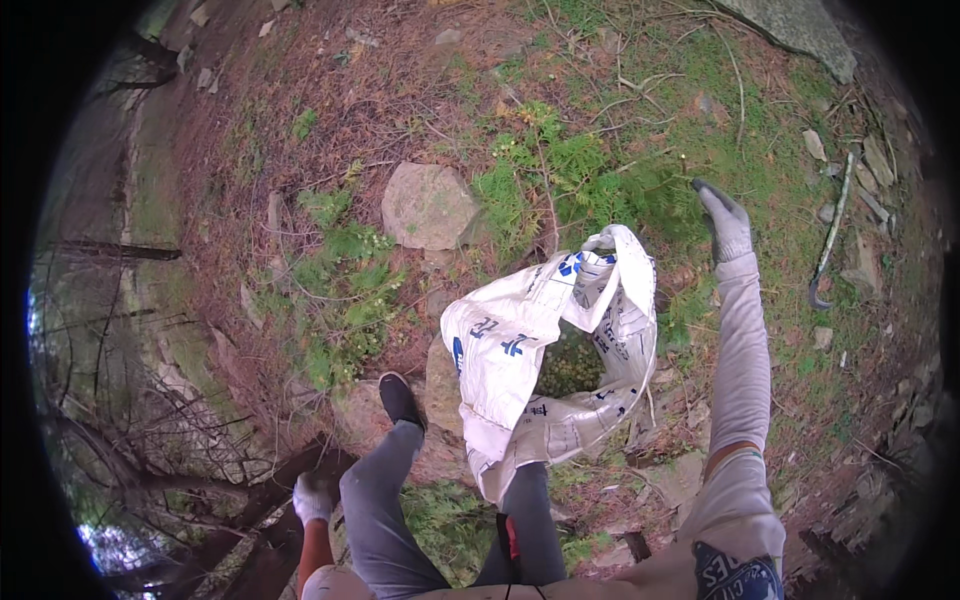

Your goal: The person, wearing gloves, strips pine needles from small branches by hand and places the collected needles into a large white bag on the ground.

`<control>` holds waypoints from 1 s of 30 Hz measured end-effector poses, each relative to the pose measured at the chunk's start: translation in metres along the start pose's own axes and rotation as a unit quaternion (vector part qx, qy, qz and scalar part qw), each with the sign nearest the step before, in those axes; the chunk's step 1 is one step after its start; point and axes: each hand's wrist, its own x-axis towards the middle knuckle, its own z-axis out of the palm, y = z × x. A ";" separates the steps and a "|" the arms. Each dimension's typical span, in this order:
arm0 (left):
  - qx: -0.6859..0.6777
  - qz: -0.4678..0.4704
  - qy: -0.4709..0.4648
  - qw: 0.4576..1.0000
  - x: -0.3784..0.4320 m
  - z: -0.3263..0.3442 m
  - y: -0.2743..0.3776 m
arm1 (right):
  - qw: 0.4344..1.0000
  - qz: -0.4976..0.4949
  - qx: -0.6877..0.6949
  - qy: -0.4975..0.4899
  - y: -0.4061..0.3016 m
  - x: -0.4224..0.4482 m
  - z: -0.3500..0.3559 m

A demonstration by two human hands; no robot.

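Observation:
My right hand point(726, 225), in a grey-and-white glove, reaches out at the right beside a green conifer sprig point(664, 187). Its fingertips are at the foliage, but whether they grip it is unclear. Lower left, my left hand point(311, 499), also gloved, is next to a dark tree trunk point(270, 480); its fingers are blurred and its hold cannot be made out. Between my arms a white woven sack point(502, 345) with blue and black printing sits with its mouth gaping, against my leg. Inside it lie small greenish cones or fruits point(574, 367) with bits of foliage.
A large stone point(431, 206) lies beyond the sack. Cut leafy branches point(352, 300) are spread to its left. At the right is a hooked tool with a long pale handle point(836, 221). Bare branches point(150, 472) crowd the lower left, and a boulder point(795, 30) is at the top right.

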 end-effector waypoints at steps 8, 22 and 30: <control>-0.213 0.615 0.202 0.732 -0.063 -0.267 0.476 | 0.970 -0.156 0.001 -0.184 -0.283 -0.162 -0.019; -0.801 0.195 -0.235 0.515 -0.087 -0.293 0.447 | 0.951 -0.015 0.308 0.017 -0.238 -0.293 0.059; -0.880 0.160 -0.360 0.264 -0.132 -0.166 0.414 | 0.835 0.232 0.493 -0.081 -0.134 -0.338 0.130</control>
